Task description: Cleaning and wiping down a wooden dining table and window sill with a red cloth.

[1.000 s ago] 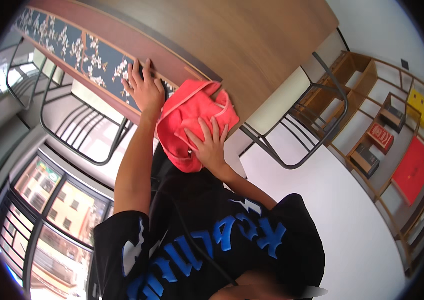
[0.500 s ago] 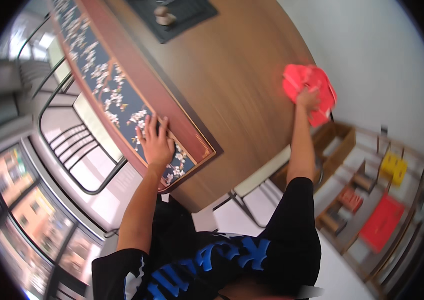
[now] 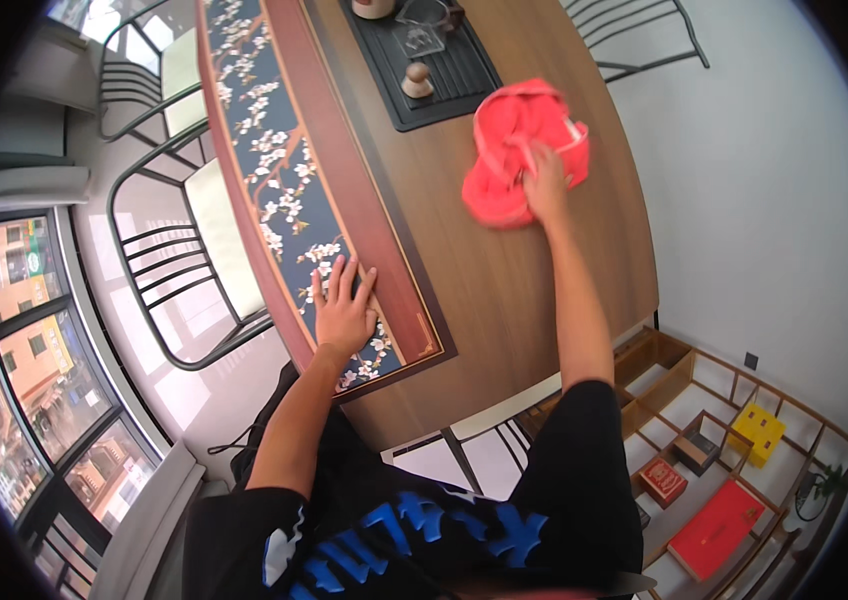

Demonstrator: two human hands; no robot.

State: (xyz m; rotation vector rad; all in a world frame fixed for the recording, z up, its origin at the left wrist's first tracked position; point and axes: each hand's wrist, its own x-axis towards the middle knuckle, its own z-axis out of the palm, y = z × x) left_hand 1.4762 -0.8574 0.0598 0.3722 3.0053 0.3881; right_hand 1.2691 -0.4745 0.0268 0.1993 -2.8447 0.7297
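A crumpled bright red cloth (image 3: 509, 155) lies on the wooden table (image 3: 489, 300), close to the near right corner of a black tea tray (image 3: 444, 113). My right hand (image 3: 546, 182) is closed around a bunched fold of it, with the arm stretched forward; slight blur softens the fingers. My left hand (image 3: 344, 312) rests palm down, fingers spread, on a table runner (image 3: 379, 235) with white blossoms on dark blue and a reddish border. Nothing is held in the left hand.
On the tray are a small wooden knob-shaped piece (image 3: 417, 82) and a clear glass vessel (image 3: 424, 35). Chairs (image 3: 219, 235) line the left side; another chair (image 3: 649, 40) stands beyond the far right edge. A wooden shelf unit (image 3: 689, 400) with boxes is at lower right.
My right hand has carried the red cloth from the table's right edge leftward and away from me, towards the tray. My left hand stays flat on the runner. The view has shifted.
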